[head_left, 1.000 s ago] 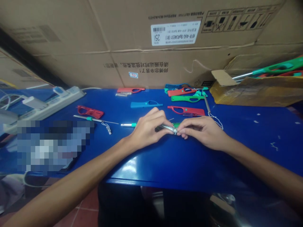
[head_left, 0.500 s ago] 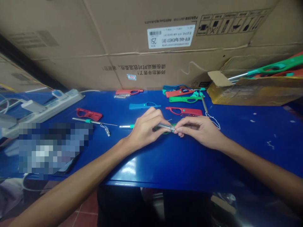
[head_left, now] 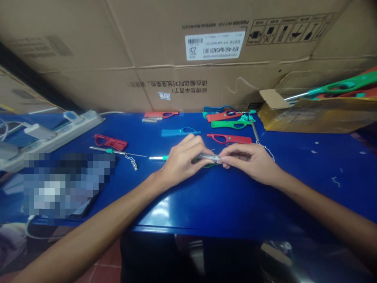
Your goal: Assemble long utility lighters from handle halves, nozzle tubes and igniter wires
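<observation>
Over the middle of the blue table my left hand [head_left: 184, 161] is closed on a clear, slim lighter fuel tank [head_left: 207, 157]. The fingertips of my right hand [head_left: 250, 162] pinch the tank's right end; any small part between them is hidden. Part of a green lighter handle [head_left: 209, 165] shows beneath my hands. A metal lighter tube [head_left: 156, 158] with a teal collar sticks out left of my left hand; whether that hand touches it, I cannot tell. Just beyond lie a blue handle shell [head_left: 179, 132] and a red handle shell [head_left: 231, 139].
A red shell [head_left: 110, 142] and a wired metal tube [head_left: 118, 151] lie left, near a power strip [head_left: 55, 135] and a blurred-out flat object [head_left: 69, 184]. Several handle shells line the back. At right stands a cardboard box [head_left: 312, 114] of lighters. A large carton [head_left: 165, 47] walls the rear.
Both hands stay nearly in place on the fuel tank, with only slight finger movement at its right end. The whole view shifts slightly.
</observation>
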`<state>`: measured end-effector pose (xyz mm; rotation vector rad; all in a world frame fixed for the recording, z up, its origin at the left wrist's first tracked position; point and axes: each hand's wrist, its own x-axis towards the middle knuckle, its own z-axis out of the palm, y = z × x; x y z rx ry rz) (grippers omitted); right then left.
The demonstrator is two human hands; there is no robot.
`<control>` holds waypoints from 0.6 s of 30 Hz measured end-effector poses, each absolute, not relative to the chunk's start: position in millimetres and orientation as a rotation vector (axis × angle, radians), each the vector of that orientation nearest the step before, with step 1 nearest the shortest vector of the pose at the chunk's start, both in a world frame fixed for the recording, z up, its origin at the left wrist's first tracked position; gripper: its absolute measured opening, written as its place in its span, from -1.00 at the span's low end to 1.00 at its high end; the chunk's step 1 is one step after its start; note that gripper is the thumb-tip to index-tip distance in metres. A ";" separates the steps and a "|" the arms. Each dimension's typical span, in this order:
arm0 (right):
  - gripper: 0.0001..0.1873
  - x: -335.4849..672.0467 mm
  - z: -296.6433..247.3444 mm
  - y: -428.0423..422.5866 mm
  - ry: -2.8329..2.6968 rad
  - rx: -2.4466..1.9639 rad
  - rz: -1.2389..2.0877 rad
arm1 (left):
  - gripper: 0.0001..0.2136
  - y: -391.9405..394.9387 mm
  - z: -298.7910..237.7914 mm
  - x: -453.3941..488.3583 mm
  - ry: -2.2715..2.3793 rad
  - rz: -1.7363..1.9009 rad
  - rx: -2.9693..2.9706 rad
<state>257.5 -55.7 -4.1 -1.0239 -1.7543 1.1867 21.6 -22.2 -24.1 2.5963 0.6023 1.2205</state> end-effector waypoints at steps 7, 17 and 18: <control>-0.81 257.0 -1.1 -55.6 -1.725 -1.065 1.282 | -0.85 -22.9 -23.2 23.3 0.600 1.208 2.595; -0.74 262.8 -3.1 -53.2 -1.791 -0.995 1.216 | -0.81 -25.0 -23.3 24.8 0.631 1.165 2.435; -0.73 263.5 -4.3 -53.0 -1.799 -0.987 1.201 | -0.80 -25.1 -23.2 24.7 0.645 1.163 2.430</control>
